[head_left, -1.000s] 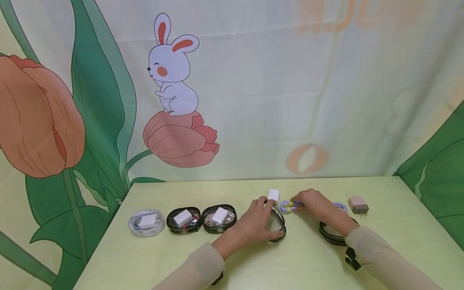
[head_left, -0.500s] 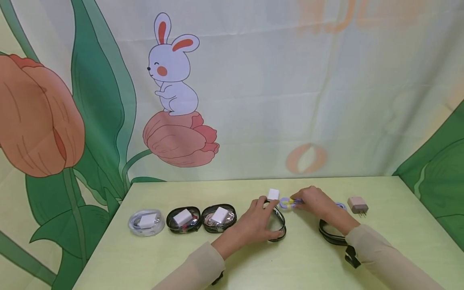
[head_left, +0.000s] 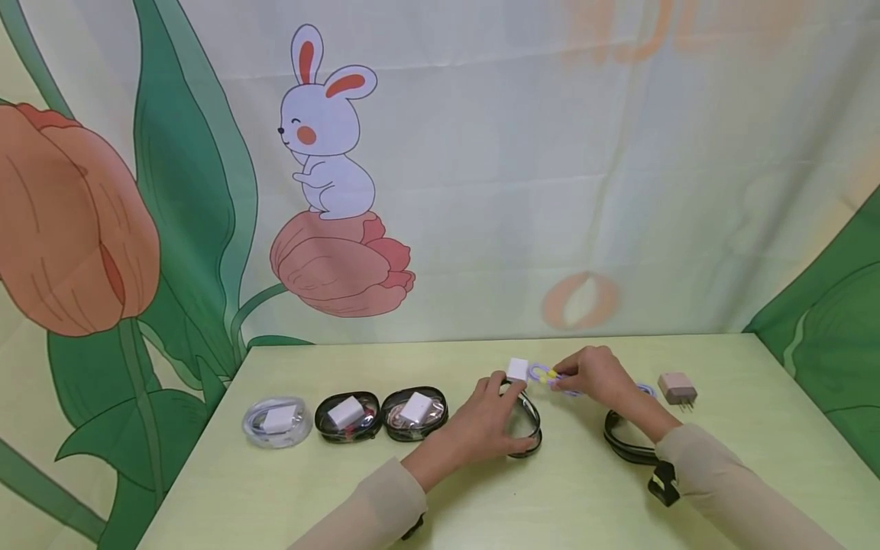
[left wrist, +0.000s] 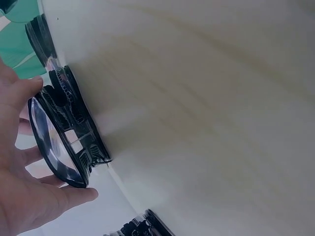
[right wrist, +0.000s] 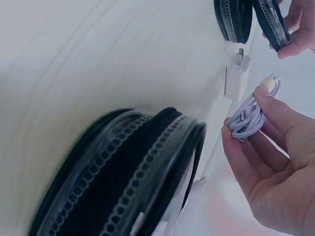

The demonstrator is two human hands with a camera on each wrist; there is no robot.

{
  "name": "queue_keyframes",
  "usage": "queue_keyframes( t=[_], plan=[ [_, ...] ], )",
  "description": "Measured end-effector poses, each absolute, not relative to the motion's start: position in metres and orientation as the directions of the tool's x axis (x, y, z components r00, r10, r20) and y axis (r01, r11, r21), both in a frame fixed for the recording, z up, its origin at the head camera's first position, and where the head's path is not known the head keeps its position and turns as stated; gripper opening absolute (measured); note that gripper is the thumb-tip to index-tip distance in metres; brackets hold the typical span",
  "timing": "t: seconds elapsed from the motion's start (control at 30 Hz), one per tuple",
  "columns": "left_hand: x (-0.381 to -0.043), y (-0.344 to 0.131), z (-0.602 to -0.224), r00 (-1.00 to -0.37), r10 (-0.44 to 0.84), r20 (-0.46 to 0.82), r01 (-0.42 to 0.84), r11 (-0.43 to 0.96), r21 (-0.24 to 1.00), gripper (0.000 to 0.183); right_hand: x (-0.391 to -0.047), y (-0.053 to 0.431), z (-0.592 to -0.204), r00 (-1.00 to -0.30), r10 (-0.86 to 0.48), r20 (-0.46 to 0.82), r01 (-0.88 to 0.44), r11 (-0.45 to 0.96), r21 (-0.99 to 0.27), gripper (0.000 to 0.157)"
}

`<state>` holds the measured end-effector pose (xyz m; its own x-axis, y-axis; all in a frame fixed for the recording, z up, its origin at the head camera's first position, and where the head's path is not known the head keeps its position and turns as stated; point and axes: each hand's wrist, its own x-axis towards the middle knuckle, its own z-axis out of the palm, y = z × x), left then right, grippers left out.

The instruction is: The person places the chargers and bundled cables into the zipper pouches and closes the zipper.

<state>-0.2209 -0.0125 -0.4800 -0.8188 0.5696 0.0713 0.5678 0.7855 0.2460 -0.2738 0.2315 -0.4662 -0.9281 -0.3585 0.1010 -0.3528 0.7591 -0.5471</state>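
Note:
My left hand [head_left: 474, 428] grips a clear zip case with black edging [head_left: 535, 420] between thumb and fingers. In the left wrist view the case [left wrist: 59, 140] stands with its lid raised on the hand's side. My right hand [head_left: 601, 380] pinches a coiled lilac cable [head_left: 538, 373] with thumb and fingertips. A yellow tie [right wrist: 268, 83] binds the cable in the right wrist view. Between the cable and the left hand's case lies a white plug adapter [head_left: 519, 368]. Below the right forearm sits another black-edged case [head_left: 624, 452], partly hidden by the wrist.
Three cases form a row on the left, one white-edged [head_left: 254, 429] and two black-edged, each showing a white adapter through its top. A pink and brown plug adapter [head_left: 677, 389] lies at the right. Behind the right wrist another lilac cable [head_left: 646, 390] shows. A printed curtain [head_left: 467, 191] hangs behind the table.
My right hand has raised and tilted the lilac cable, bringing its yellow tie up a little. My left hand and its case have stayed in place.

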Motion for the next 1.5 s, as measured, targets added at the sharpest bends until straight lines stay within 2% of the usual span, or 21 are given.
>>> queue_keyframes(
  t=[0.37,0.6,0.73,0.93,1.03,1.2,1.4,1.5],
  plan=[
    [-0.221,-0.009,-0.476,-0.842,0.539,0.041,0.521,0.789,0.325,0.089,-0.269,0.224,-0.46,-0.966,-0.259,-0.026,-0.175,0.718,-0.673,0.025],
    [-0.221,-0.009,-0.474,-0.848,0.528,0.036,0.504,0.785,0.36,0.091,-0.265,0.213,-0.455,-0.964,-0.209,-0.164,-0.005,0.63,-0.776,0.033],
    [-0.221,-0.01,-0.475,-0.844,0.534,0.048,0.511,0.775,0.373,0.092,-0.263,0.209,-0.455,-0.945,-0.225,-0.237,0.068,0.573,-0.817,0.038],
    [-0.222,-0.012,-0.476,-0.828,0.554,0.094,0.544,0.75,0.375,0.093,-0.26,0.207,-0.457,-0.883,-0.34,-0.324,0.2,0.351,-0.915,0.041],
    [-0.222,-0.012,-0.477,-0.819,0.561,0.119,0.561,0.741,0.37,0.093,-0.258,0.206,-0.459,-0.852,-0.394,-0.344,0.239,0.291,-0.926,0.04],
    [-0.222,-0.013,-0.474,-0.818,0.563,0.116,0.558,0.73,0.394,0.089,-0.256,0.204,-0.462,-0.84,-0.42,-0.345,0.204,0.344,-0.916,0.034],
    [-0.222,-0.02,-0.47,-0.83,0.549,0.094,0.533,0.732,0.424,0.087,-0.25,0.195,-0.464,-0.878,-0.373,-0.3,0.076,0.51,-0.857,0.026],
    [-0.221,-0.023,-0.467,-0.834,0.546,0.078,0.523,0.74,0.423,0.087,-0.248,0.189,-0.464,-0.904,-0.34,-0.261,-0.009,0.625,-0.781,0.02]
  ],
)
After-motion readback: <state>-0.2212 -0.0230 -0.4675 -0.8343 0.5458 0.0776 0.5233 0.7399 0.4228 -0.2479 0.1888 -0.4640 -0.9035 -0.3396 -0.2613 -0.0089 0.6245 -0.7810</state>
